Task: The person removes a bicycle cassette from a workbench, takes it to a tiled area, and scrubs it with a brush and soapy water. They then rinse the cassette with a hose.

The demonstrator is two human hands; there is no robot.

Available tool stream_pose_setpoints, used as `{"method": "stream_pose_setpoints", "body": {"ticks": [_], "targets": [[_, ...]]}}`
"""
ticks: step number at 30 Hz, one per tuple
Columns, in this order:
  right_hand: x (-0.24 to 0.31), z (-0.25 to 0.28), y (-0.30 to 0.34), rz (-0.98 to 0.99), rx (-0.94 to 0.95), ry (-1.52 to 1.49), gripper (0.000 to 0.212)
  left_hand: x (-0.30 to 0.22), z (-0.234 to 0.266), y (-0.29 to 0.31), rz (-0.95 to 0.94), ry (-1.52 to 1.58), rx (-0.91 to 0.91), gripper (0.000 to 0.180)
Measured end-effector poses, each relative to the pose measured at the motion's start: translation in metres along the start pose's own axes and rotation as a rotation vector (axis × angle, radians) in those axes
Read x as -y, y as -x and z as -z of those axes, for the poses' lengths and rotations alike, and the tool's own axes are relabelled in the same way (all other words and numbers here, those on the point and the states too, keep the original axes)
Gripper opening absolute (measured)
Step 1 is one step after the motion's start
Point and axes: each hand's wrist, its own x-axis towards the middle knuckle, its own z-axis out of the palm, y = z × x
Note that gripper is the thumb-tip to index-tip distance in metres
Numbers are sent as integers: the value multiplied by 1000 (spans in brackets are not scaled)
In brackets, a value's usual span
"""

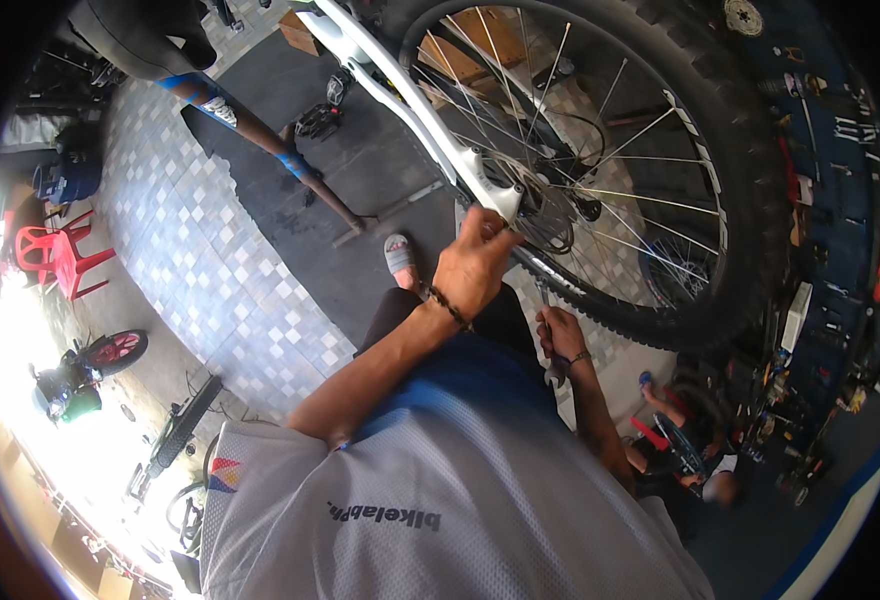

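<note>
A white bicycle frame (410,110) is held up before me, its wheel (750,200) with a knobby black tyre at the upper right. My left hand (475,262) is closed in a pinch at the frame's end beside the wheel's hub (586,208). Whatever small part the fingertips may hold there is hidden. Lower and to the right, my right hand (561,335) is wrapped around a metal wrench (557,379). One jaw of it shows below the fist, and the other end points up near the tyre.
A repair stand (310,180) reaches over a dark mat (280,225). Tools hang on the dark wall (840,190) at right. Another person (720,480) sits low at the lower right beside a small wheel. Red chairs (65,255) and a motorcycle (80,375) stand at left.
</note>
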Motion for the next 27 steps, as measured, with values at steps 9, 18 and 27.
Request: {"method": "stream_pose_setpoints", "body": {"ticks": [9, 18, 27], "targets": [[-74, 42, 19, -112, -161, 98, 38, 8, 6, -1, 846, 905, 361, 40], [-201, 104, 41, -336, -318, 12, 35, 27, -19, -6, 1050, 1898, 287, 40], [-202, 159, 25, -229, -168, 285, 36, -3, -13, -5, -36, -276, -151, 18]]}}
